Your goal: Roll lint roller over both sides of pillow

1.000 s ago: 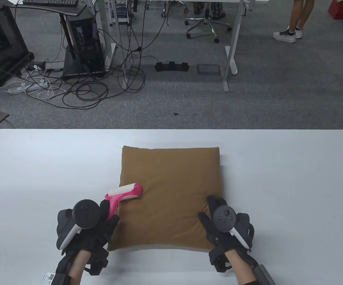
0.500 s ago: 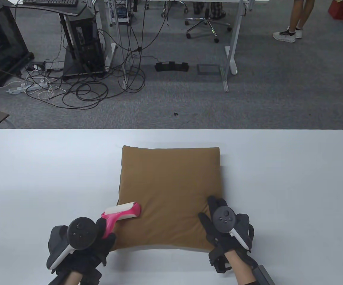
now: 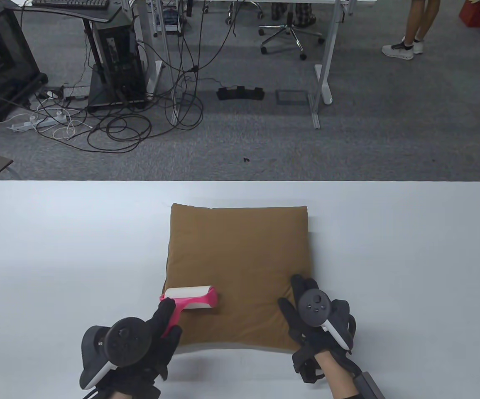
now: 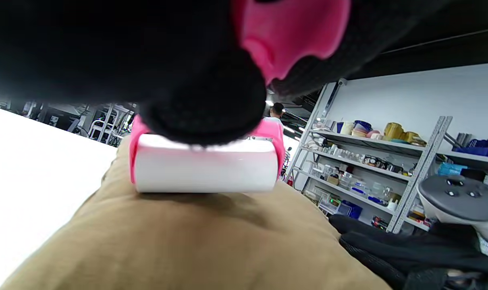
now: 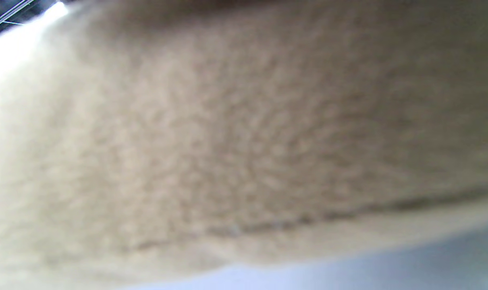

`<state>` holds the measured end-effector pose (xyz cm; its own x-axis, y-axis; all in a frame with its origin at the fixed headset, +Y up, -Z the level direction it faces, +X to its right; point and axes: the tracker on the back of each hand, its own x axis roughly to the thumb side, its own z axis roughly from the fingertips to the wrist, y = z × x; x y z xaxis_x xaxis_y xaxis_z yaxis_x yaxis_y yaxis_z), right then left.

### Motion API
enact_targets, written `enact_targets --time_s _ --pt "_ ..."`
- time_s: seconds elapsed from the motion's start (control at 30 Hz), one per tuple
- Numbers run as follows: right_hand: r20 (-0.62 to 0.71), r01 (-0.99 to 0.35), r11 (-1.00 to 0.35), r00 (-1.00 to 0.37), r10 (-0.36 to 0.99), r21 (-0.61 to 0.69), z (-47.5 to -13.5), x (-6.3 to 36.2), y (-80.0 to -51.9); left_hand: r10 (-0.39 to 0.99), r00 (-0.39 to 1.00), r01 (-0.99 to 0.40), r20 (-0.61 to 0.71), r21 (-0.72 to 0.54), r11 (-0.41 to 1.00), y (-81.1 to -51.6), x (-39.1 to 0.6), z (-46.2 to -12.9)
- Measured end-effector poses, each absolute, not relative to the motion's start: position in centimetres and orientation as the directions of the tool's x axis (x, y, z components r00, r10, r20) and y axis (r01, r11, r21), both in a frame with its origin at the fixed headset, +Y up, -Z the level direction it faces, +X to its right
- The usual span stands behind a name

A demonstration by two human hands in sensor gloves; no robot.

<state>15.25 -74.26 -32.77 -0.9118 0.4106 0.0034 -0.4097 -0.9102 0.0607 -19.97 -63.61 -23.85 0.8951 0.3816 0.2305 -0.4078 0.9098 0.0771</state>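
**A:** Table view, left hand [image 3: 140, 345]: fingers wrapped tight around the pink handle of the roller [image 3: 192, 297], thumb side up along the stem, tracker riding on the back of the hand.

**B:** And the roller head?

**A:** White drum down flat on the pillow [image 3: 240, 266], near its front-left corner, lying crosswise. From the left wrist view the roller [image 4: 205, 169] sits right on the brown fabric [image 4: 195, 245], throwing a shadow just under it, with a gloved fingertip pressed over the top of the pink frame.

**B:** How is that hand angled?

**A:** Wrist low at the table's near edge, knuckles aimed up and to the right, hand just off the pillow's front-left corner, over the table [image 3: 57, 249].

**B:** Right hand?

**A:** Right hand [image 3: 312, 320] lies palm-down on the pillow's front-right corner, fingers spread and pointing away from the person. It grips nothing; it rests flat and open on the fabric. Forearm comes straight in from the bottom edge.

**B:** Right wrist view any help?

**A:** Mostly blurred pillow [image 5: 244, 133] filling the picture, a seam near the bottom, a sliver of table [image 5: 409, 266] beneath. No fingers visible there.

**B:** The pillow itself?

**A:** Flat on the white table, roughly centred, squared to the table edge, roller and right hand well apart along its front.
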Motion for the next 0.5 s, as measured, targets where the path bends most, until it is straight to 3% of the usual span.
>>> enact_targets --time_s 0.23,0.5 --pt "0.003 -0.410 -0.910 -0.912 0.411 0.061 -32.8 15.3 -74.3 0.292 0.931 -0.318 0.218 0.094 0.944 -65.1 -17.4 -26.0" --pt "0.010 -0.405 -0.913 -0.914 0.406 0.059 -32.8 15.2 -74.2 0.204 0.962 -0.222 0.183 0.082 0.972 -64.8 -15.3 -30.5"
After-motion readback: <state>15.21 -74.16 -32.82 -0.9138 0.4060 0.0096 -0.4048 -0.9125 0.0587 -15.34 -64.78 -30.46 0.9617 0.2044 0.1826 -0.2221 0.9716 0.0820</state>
